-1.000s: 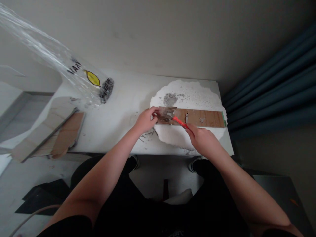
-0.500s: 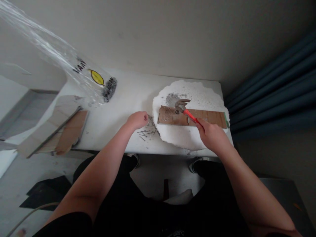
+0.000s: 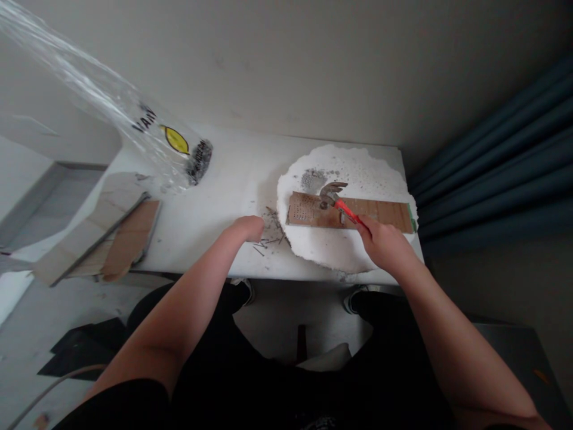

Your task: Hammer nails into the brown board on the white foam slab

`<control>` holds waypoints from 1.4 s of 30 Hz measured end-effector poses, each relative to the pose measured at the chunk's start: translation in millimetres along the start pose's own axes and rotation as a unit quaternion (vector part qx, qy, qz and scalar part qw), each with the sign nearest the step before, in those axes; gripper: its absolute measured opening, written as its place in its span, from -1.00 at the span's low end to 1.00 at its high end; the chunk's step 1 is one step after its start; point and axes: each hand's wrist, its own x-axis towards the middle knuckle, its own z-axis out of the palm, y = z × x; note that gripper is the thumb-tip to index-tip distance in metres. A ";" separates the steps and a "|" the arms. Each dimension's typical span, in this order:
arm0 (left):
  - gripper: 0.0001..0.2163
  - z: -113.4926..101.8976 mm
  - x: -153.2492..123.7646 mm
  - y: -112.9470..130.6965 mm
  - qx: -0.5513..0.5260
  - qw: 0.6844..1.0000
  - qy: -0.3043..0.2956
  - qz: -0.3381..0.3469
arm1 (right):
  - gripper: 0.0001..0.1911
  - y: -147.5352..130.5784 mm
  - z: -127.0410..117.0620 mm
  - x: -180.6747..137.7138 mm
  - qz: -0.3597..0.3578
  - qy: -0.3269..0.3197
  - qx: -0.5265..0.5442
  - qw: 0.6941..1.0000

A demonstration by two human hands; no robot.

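Note:
My right hand (image 3: 388,243) is wrapped round the red handle of a claw hammer (image 3: 347,209). The hammer's head hangs over the left part of a narrow wooden board (image 3: 385,216), whose left end is dotted with many nail marks. Under the board lies a rough-edged white slab (image 3: 331,251). My left hand (image 3: 251,228) is curled closed, low over the table, just left of the slab. Its fingertips are turned away, so anything between them is hidden. Several loose nails (image 3: 265,243) lie beside it among dark crumbs.
A clear plastic bag (image 3: 156,140) with a yellow print rises from the white table (image 3: 228,167) at the left. Broken board pieces (image 3: 132,239) lean over the table's left end. A dark curtain (image 3: 501,143) hangs at the right, with a wall behind.
My left hand has shifted slightly left and down toward the loose nails, its knuckles turning over. The hammer has moved a little to the right and nearer me, still in my right hand.

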 end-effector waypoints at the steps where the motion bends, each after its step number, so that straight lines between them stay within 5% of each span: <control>1: -0.72 0.0 0.3 -0.1 0.005 1.000 0.002 0.003 | -0.49 0.1 0.1 0.1 0.003 -0.001 -0.002 1.000; 34: -0.76 11.5 8.5 -11.7 0.012 1.000 0.009 0.012 | -0.48 0.1 0.4 -0.6 -0.010 -0.007 0.014 1.000; 42: -0.85 -0.3 7.7 -22.5 -0.179 0.971 0.130 0.094 | -0.49 -0.8 -0.4 -0.9 -0.010 -0.007 0.009 1.000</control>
